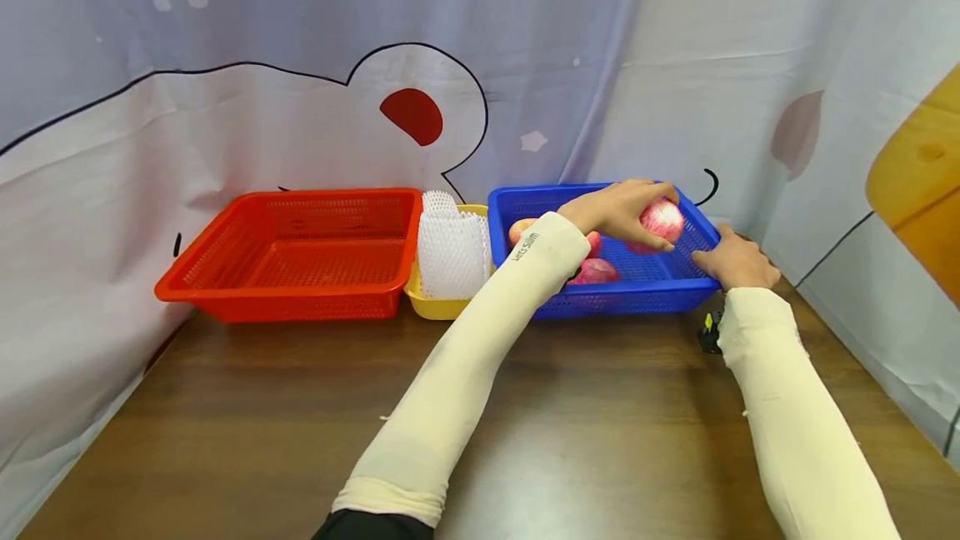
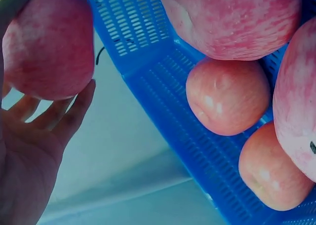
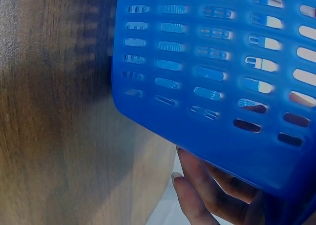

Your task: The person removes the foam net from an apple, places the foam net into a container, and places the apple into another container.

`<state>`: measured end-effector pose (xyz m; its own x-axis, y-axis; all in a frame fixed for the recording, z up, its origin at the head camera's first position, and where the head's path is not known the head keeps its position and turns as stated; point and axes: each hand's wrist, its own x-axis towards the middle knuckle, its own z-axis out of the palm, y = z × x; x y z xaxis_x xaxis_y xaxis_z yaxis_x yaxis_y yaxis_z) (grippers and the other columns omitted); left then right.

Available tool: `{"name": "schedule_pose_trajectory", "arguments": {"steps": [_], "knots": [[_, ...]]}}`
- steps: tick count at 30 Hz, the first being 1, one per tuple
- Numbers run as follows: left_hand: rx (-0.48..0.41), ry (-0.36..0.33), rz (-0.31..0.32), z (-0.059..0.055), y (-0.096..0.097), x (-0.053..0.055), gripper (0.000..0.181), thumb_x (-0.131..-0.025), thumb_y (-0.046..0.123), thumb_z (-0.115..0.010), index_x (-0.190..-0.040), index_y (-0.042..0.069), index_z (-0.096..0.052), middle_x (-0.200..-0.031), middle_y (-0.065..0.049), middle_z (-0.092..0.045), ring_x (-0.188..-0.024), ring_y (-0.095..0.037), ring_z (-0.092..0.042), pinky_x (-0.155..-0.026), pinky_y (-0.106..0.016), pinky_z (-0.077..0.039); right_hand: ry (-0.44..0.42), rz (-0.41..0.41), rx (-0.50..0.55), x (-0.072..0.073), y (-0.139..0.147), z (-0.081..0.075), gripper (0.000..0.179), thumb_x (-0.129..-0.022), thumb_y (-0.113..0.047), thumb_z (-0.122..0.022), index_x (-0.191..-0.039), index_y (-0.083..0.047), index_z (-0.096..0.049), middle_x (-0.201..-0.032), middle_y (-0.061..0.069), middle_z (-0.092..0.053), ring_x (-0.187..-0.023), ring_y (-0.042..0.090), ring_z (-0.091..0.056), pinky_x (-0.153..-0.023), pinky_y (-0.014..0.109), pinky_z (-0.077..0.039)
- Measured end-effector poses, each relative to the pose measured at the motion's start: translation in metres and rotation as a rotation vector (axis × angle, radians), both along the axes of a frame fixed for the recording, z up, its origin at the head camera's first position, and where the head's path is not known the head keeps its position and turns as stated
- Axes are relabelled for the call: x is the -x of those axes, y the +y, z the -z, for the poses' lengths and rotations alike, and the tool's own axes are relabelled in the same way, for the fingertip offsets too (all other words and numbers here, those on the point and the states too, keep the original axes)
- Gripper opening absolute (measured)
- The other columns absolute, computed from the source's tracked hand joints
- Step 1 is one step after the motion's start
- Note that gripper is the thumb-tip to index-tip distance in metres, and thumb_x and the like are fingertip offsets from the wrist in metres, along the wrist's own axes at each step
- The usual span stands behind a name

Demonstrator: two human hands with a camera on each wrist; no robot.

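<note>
Over the right part of the blue basket (image 1: 622, 304), my left hand (image 1: 621, 208) grips a red-streaked apple (image 1: 663, 221). In the left wrist view, fingers and thumb wrap around this apple (image 2: 49, 45), beside the basket's wall. Two small orange-red apples (image 2: 227, 96) and larger pink-streaked fruits (image 2: 232, 22) lie inside the basket. My right hand (image 1: 738, 263) holds the basket's right front corner, its thumb at the rim. From the right wrist view, the fingers (image 3: 197, 185) curl along the outside of the slotted blue wall (image 3: 197, 121); the palm is hidden.
A red slotted basket (image 1: 300, 293) stands at the left. Between the two baskets is a yellow basket (image 1: 438, 307) heaped with white foam net sleeves (image 1: 452, 257). All stand on a brown wooden table (image 1: 570, 407), with a patterned curtain (image 1: 300, 123) close behind and at the sides.
</note>
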<state>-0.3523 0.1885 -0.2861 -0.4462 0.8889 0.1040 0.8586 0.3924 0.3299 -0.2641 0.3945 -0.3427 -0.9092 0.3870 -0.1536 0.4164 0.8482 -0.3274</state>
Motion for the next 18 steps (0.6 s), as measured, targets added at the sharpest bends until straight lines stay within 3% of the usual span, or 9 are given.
{"name": "schedule_pose_trajectory", "arguments": {"steps": [6,12,18], "knots": [[0.072,-0.038,0.016,0.0076,-0.0011,0.0054,0.07,-0.082,0.053,-0.075,-0.138,0.021,-0.048,-0.133,0.001,-0.058,-0.119,-0.012,-0.054,-0.091,-0.019,-0.049,0.01,-0.007,0.006,0.0017,-0.0018,0.0057,0.08,-0.092,-0.044,-0.048,-0.157,-0.009,-0.016,-0.142,0.042,-0.038,-0.122,0.063,-0.042,-0.091,0.073,-0.037],[0.207,0.047,0.058,0.01,0.0026,0.0033,0.07,-0.082,0.054,-0.074,-0.138,0.021,-0.048,-0.133,0.0,-0.058,-0.123,-0.014,-0.05,-0.095,-0.02,-0.046,0.019,0.0,0.003,0.0008,-0.0019,0.0059,0.08,-0.093,-0.043,-0.048,-0.158,-0.009,-0.016,-0.143,0.041,-0.039,-0.123,0.063,-0.043,-0.092,0.073,-0.037],[0.282,0.038,0.066,0.0106,0.0046,0.0002,0.065,-0.082,0.051,-0.075,-0.134,0.021,-0.049,-0.128,0.0,-0.059,-0.118,-0.012,-0.052,-0.091,-0.019,-0.046,0.012,0.012,0.004,-0.0005,-0.0032,0.005,0.079,-0.094,-0.043,-0.047,-0.157,-0.007,-0.016,-0.143,0.041,-0.038,-0.123,0.063,-0.042,-0.094,0.072,-0.037]]}}
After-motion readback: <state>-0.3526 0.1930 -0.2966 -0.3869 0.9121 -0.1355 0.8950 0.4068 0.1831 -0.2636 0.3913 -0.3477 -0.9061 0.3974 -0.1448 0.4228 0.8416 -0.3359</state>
